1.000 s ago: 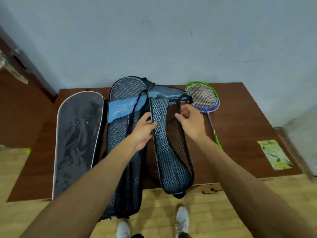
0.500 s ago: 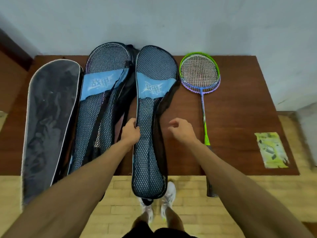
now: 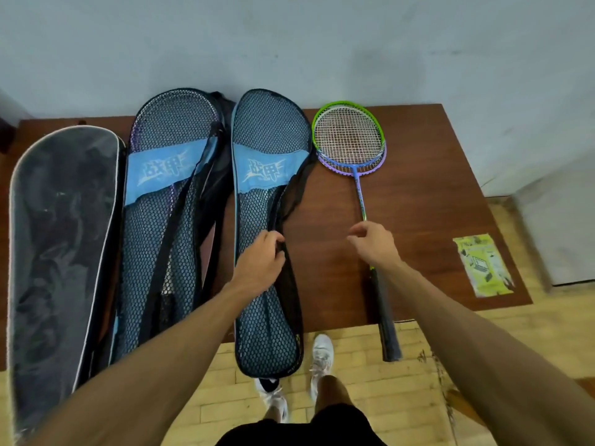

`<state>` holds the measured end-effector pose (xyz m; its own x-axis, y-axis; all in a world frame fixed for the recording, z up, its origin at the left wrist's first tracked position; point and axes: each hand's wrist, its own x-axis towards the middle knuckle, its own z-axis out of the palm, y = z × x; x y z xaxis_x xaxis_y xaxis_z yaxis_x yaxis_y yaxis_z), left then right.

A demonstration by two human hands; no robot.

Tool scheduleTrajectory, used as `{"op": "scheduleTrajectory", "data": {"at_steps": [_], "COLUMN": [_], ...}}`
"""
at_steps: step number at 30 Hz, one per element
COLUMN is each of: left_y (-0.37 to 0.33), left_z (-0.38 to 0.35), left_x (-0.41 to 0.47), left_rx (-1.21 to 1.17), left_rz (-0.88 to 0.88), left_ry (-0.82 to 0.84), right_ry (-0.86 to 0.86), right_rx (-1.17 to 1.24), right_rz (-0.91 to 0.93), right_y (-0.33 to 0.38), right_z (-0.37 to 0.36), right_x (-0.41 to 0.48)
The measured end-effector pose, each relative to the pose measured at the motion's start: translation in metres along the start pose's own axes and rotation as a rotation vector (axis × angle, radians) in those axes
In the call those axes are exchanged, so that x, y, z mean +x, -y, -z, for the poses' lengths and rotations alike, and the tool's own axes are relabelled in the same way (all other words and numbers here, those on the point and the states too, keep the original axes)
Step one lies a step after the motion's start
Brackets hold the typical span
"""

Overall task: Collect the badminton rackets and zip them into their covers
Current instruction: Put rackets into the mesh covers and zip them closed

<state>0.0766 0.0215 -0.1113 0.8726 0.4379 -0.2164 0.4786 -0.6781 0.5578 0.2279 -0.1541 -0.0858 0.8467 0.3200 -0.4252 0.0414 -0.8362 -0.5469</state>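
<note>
— Any writing you can read?
— White characters, 战甲, on the blue band across the middle mesh cover. The second mesh cover, just left of it, has the same band. The print on the yellow-green leaflet at the right of the desk is too small to read.
— Where are the rackets?
— The two rackets lie stacked on the desk right of the middle cover, green frame over purple, grips past the near edge. A black cover lies far left.
— And the hands?
— The left hand grips the middle cover's loose right edge. The right hand hangs over the racket shaft, fingers loosely curled, holding nothing.
— What's changed since half a second ago?
— The left hand has crossed from the cover's left edge to its right. The right hand has moved from beside the cover to the shaft. The rackets haven't shifted.
</note>
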Motion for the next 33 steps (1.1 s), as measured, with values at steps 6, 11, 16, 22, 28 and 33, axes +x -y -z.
{"op": "scheduleTrajectory", "data": {"at_steps": [6,11,16,22,28,33], "left_y": [-0.014,-0.023,-0.034,-0.047,-0.057,-0.064], "left_z": [-0.023,-0.034,-0.046,-0.037,-0.008,0.015], "left_x": [0.033,0.053,0.062,0.066,0.055,0.041], "left_rx": [0.062,0.061,0.001,-0.066,-0.079,-0.217], "left_rz": [0.303,0.441,0.504,0.464,0.391,0.444], "left_ry": [0.101,0.017,-0.031,-0.010,-0.111,-0.170], "right_ry": [-0.058,-0.002,0.086,0.180,0.155,0.100], "right_rx": [0.020,0.045,-0.001,0.009,-0.075,-0.088], "right_rz": [-0.032,-0.017,0.023,0.008,0.102,0.169], "right_y": [-0.021,-0.033,-0.037,-0.038,-0.038,-0.036], "right_z": [0.019,0.024,0.018,0.017,0.035,0.040], "right_x": [0.038,0.077,0.102,0.115,0.087,0.042]}}
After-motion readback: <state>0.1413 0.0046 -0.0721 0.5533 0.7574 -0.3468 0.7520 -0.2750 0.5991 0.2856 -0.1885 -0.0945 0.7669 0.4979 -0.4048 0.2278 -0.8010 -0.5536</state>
